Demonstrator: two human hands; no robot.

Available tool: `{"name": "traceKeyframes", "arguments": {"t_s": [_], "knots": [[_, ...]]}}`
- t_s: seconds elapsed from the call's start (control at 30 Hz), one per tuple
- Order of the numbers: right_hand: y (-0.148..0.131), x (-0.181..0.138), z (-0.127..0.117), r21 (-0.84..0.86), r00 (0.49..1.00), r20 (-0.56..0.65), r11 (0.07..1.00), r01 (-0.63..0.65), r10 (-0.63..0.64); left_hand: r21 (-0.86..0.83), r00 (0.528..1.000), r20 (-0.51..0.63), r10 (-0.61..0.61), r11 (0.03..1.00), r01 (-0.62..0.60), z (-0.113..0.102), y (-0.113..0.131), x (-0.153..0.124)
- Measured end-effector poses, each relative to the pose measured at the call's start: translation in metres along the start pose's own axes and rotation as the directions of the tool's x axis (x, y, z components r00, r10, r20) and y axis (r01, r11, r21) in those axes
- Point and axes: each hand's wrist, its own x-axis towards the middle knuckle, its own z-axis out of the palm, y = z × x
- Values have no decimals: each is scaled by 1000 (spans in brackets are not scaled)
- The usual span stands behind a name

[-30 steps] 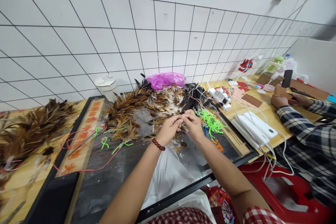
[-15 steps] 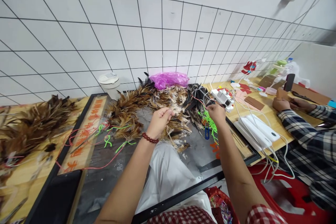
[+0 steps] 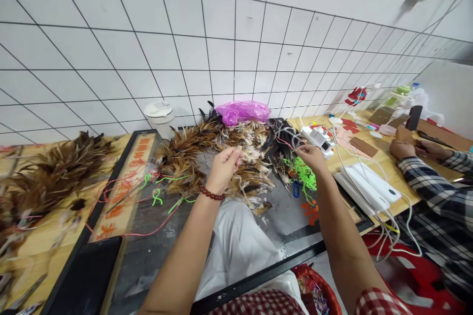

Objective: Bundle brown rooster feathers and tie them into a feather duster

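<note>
My left hand [image 3: 222, 169] is closed in a pinch on a small bunch of pale brown feathers [image 3: 239, 151], held above a heap of brown and white feathers [image 3: 221, 150] on a glass-topped table [image 3: 155, 251]. A dark red bead bracelet [image 3: 211, 194] rings that wrist. Further right, my right hand [image 3: 312, 157] reaches to a tangle of black and red wires [image 3: 285, 137], its fingers pinched on a thin strand I cannot make out. Neon green cords [image 3: 305, 176] lie just under that hand.
A pink plastic bag [image 3: 242, 110] and a white lidded cup [image 3: 160, 117] stand by the tiled wall. Another feather heap [image 3: 48, 172] lies at the left. White chargers and cables [image 3: 365, 184] sit at the right, where a person in a plaid sleeve [image 3: 432, 172] works.
My hands were pinched together in front of me; they have parted. The right hand went right to the wire tangle, and the left hand rose slightly with the feathers.
</note>
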Motion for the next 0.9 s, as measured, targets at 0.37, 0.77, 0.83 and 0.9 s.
{"name": "traceKeyframes", "arguments": {"t_s": [0.37,0.77,0.83,0.9], "knots": [[-22,11,-12,-376,983,180,920,107,-41,-126,1000,1,-26,992,25,-8,7,2],[-39,-4,4,-348,967,169,907,239,-190,-148,1000,17,-14,989,16,-9,9,2],[-40,-12,-7,-408,967,180,881,240,-181,-156,1000,10,-8,988,10,-11,12,1],[-38,-21,-22,-468,965,234,857,215,-114,-165,1000,0,-7,986,6,-13,15,1]]}}
